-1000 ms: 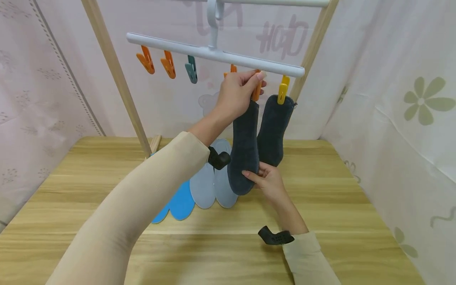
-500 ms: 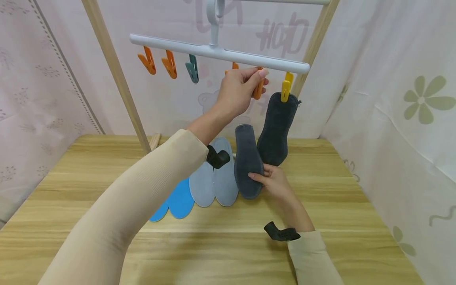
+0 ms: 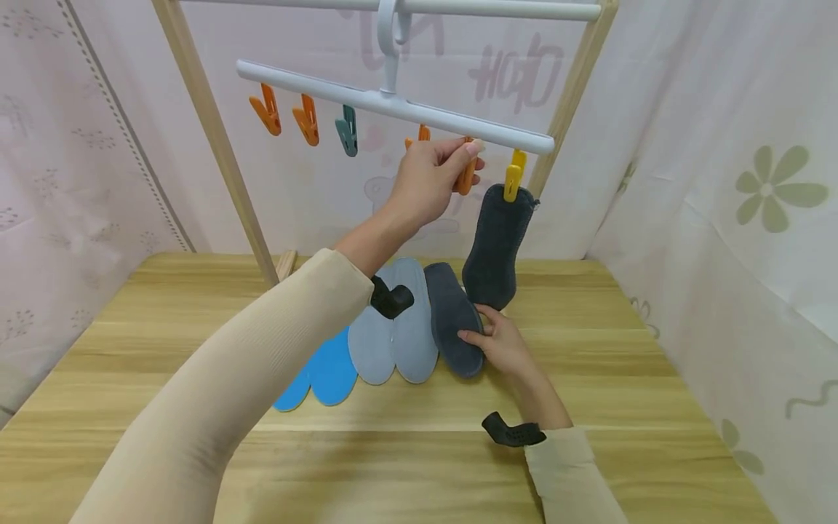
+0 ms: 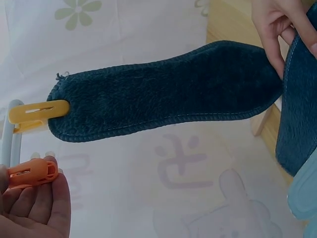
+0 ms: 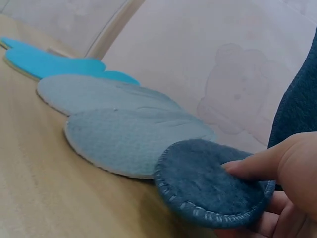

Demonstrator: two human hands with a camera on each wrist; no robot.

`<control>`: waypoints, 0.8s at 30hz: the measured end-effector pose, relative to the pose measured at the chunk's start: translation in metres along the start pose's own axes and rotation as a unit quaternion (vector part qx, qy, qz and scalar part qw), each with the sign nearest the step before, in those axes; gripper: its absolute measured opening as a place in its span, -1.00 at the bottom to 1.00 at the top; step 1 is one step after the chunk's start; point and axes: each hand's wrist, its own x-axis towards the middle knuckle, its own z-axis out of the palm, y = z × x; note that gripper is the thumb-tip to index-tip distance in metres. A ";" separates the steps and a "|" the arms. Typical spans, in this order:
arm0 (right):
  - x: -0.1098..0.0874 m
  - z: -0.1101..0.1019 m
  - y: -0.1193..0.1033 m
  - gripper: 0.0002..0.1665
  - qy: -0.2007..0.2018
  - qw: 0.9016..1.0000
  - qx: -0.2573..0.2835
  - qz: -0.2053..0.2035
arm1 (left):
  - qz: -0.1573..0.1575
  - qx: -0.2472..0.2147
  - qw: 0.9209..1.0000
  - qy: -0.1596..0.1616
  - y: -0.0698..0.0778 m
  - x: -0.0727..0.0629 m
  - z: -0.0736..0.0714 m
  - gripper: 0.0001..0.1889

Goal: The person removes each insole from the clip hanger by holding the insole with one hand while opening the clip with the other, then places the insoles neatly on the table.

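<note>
My left hand (image 3: 425,178) pinches an orange clothespin (image 3: 466,175) under the white hanger bar (image 3: 393,105); in the left wrist view nothing sits in that clothespin (image 4: 34,172). Lower down, my right hand (image 3: 507,346) grips the edge of a dark blue-grey fuzzy insole (image 3: 452,320), thumb on top, as the right wrist view also shows. That insole slants beside the grey insoles; whether it touches the table is hard to tell. A matching dark insole (image 3: 494,247) hangs by its narrow end from a yellow clothespin (image 3: 513,178), just above my right hand.
Grey insoles (image 3: 414,342) and blue insoles (image 3: 334,371) lie side by side on the wooden table (image 3: 393,466). More clothespins, orange and a green one (image 3: 348,131), hang along the bar. A wooden frame (image 3: 209,131) carries the hanger.
The dark insole in my right hand has come off the orange clothespin and moved down towards the table beside the grey insoles. My left hand stays on the clothespin; the hanger sways slightly.
</note>
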 end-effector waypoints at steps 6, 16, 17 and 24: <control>0.002 0.002 0.001 -0.23 0.007 0.999 -0.051 0.010 | -0.004 -0.006 1.000 -0.005 -0.003 0.001 -0.001 -0.64; -0.004 0.002 0.001 -0.33 0.029 0.975 -0.219 0.002 | 0.002 -0.018 1.000 0.000 -0.010 -0.001 -0.002 -0.63; -0.004 0.002 0.000 -0.34 0.033 0.972 -0.232 0.001 | 0.000 -0.017 1.000 0.000 -0.009 -0.001 -0.002 -0.63; -0.009 -0.001 -0.010 -0.49 0.114 0.934 -0.338 -0.028 | -0.001 -0.016 1.000 0.001 -0.008 -0.002 -0.002 -0.62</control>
